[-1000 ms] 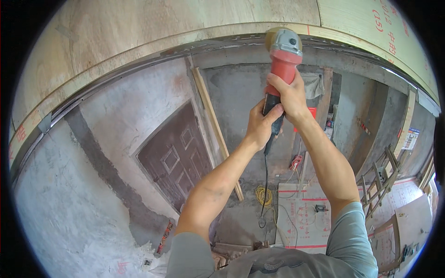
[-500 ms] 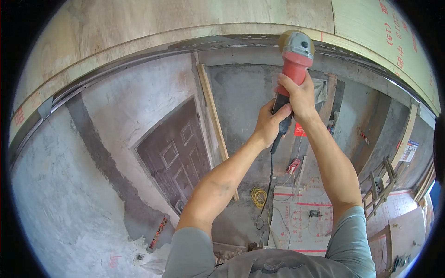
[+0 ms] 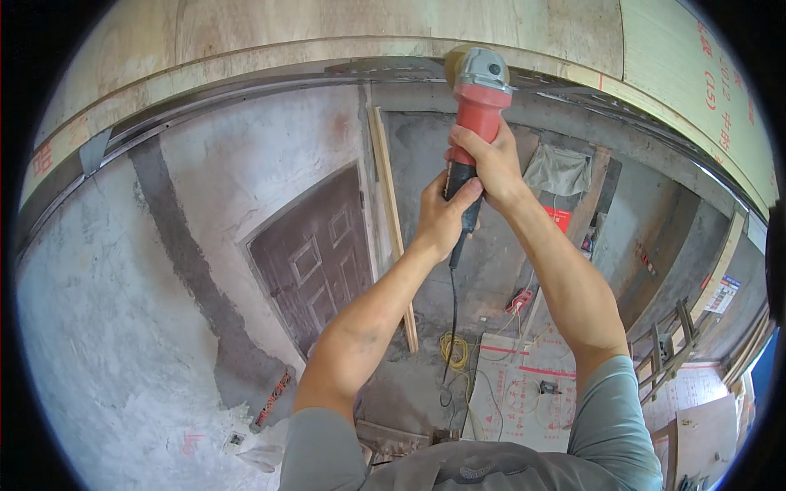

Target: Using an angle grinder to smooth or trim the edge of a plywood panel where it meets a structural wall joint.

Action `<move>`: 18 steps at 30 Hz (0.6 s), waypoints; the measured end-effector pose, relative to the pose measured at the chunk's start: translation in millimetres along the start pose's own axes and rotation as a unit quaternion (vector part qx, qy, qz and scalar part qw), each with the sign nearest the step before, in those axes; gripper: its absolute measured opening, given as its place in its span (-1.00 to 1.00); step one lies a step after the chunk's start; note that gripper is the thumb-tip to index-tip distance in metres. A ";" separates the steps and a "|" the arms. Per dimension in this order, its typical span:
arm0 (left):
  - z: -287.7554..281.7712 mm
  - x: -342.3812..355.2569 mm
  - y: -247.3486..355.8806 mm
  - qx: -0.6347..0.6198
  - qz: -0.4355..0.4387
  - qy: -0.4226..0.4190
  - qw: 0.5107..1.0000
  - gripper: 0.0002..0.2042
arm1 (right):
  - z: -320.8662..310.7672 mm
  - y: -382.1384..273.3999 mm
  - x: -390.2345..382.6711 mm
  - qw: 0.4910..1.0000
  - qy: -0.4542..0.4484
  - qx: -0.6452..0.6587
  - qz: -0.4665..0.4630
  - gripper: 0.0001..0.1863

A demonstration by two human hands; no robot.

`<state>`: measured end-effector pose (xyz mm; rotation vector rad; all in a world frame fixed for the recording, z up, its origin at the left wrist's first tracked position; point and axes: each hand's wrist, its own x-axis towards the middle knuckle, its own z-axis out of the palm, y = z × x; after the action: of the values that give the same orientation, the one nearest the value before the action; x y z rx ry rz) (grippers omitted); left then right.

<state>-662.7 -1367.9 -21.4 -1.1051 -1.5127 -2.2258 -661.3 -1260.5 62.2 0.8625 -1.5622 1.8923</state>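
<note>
1. Head view: angle grinder, red and black with a silver-grey head, raised overhead, head up against the wooden panel edge.
2. Right hand: bare, closed round the red body.
3. Left hand: bare, closed round the black rear handle, below the right.
4. Risk, kickback: if running, the wheel might catch on the panel edge or dark metal strip and wrench the tool.
5. Risk, slip: raised arms may tire, loosening either grip.
6. Risk, falling grit: overhead position could drop dust toward the wearer.
7. Risk, snag: black cord hangs free; a pull near the yellow cable coil could tug the handle.
8. Obscured: wheel contact; whether the tan part is wheel or guard; several left fingers behind the handle; whether the motor runs.
9. Cut off: panel top, at the upper rim.
</note>
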 end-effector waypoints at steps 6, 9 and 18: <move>-21.2 -4.6 11.9 0.035 0.005 0.028 0.999 -0.53 | 23.2 7.4 4.0 1.000 -0.015 0.020 0.006 -0.51; -25.7 -3.8 13.5 0.036 0.004 0.036 0.999 -0.53 | 27.6 9.8 5.2 0.999 -0.019 0.024 0.010 -0.51; -34.5 -4.9 15.0 0.045 0.007 0.036 0.998 -0.57 | 34.4 14.6 6.6 0.999 -0.021 0.042 0.007 -0.52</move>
<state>-666.5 -1405.7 -20.6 -0.9944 -1.5547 -2.1418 -671.8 -1297.0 62.2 0.9349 -1.5260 1.9726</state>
